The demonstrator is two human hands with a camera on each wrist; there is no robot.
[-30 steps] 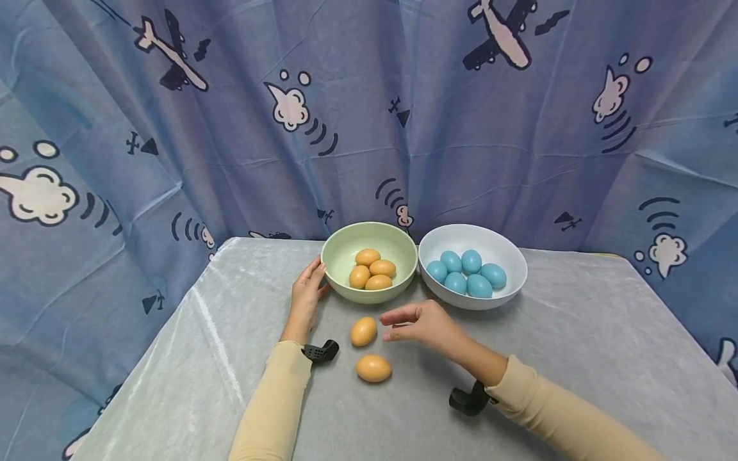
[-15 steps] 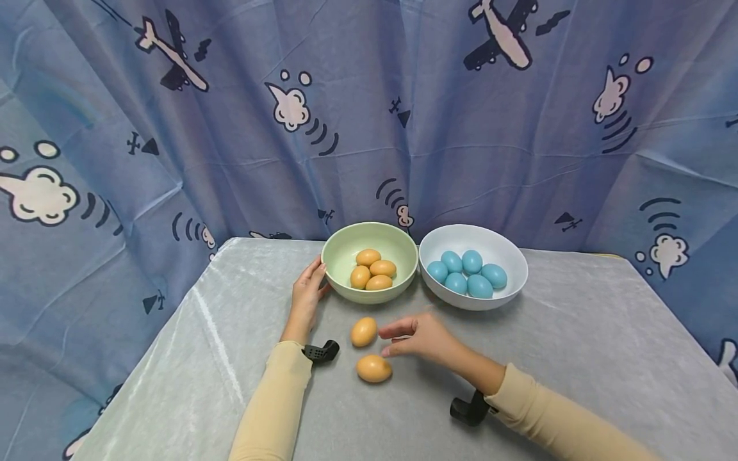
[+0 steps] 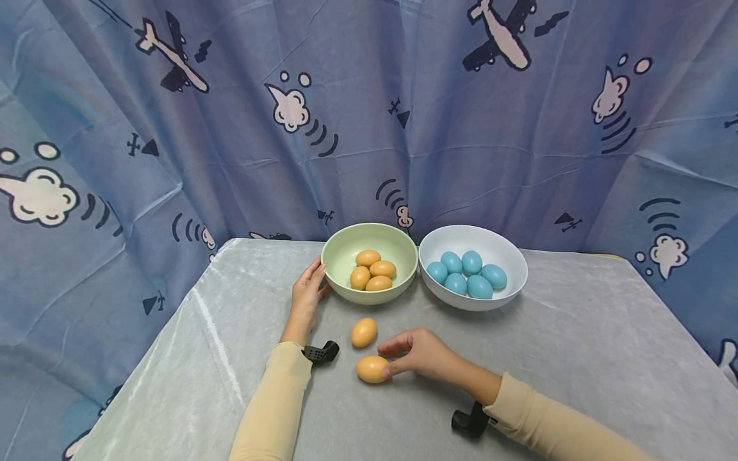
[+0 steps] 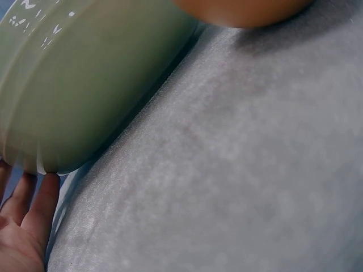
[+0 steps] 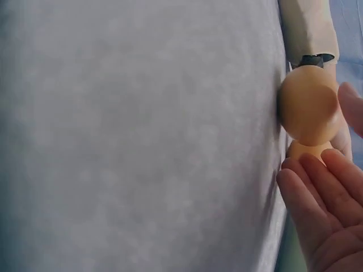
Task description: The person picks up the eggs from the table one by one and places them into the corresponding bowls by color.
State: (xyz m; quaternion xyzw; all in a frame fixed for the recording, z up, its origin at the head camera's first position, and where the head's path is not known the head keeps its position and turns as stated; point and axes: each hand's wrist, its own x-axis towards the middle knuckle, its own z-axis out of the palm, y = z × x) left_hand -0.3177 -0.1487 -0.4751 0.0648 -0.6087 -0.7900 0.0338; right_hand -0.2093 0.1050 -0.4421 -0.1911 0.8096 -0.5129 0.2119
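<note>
My left hand (image 3: 305, 296) rests its fingertips on the left side of a light green bowl (image 3: 337, 282); the left wrist view shows fairly straight fingers (image 4: 41, 212) touching the bowl wall (image 4: 85, 85). Several orange eggs (image 3: 369, 258) lie inside it. Two more orange eggs are on the table in front: a farther egg (image 3: 364, 333) and a nearer egg (image 3: 371, 369). At the nearer egg's right end is my right hand (image 3: 429, 355), thumb and fingers spread apart. In the right wrist view the fingers (image 5: 300, 204) extend beside that egg (image 5: 306, 105), without closing round it.
A white bowl (image 3: 513, 269) with several blue eggs (image 3: 480, 286) stands against the green bowl's right side. Both bowls are near the back of the grey cloth-covered table (image 3: 576, 333). Behind hangs a blue curtain (image 3: 357, 147) with printed airplanes.
My right hand has moved toward the front, from beside the farther egg to the nearer one. The left hand, bowls and eggs have stayed in place.
</note>
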